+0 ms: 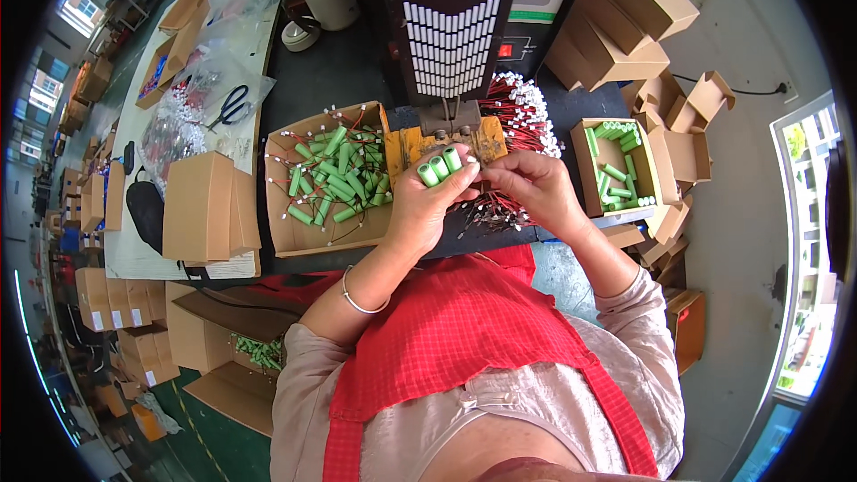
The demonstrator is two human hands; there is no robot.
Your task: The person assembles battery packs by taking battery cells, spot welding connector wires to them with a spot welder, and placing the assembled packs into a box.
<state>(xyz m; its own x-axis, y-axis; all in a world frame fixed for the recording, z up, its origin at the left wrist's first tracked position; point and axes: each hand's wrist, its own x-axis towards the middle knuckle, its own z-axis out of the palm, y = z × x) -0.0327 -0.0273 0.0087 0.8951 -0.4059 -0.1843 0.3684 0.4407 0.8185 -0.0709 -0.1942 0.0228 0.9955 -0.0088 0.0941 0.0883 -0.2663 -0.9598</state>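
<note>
My left hand (425, 207) is closed around a row of green cylindrical battery cells (438, 168), their ends facing up. Close beside it, my right hand (541, 189) pinches at the end of the cells with thumb and forefinger; what lies between these fingertips is too small to make out, perhaps a wire lead. Both hands are just in front of a worn yellow block (406, 148), below two thin metal electrodes (450, 112) of a bench spot welder (453, 36). A bundle of red and black wire leads with white connectors (527, 116) lies behind and under my right hand.
Left of my hands, a cardboard tray (284, 234) contains green cells with wires attached. On the right, a smaller box (656, 180) contains plain green cells. Scissors (230, 107) and plastic bags lie on the left table. Empty cartons (625, 27) are stacked at the right.
</note>
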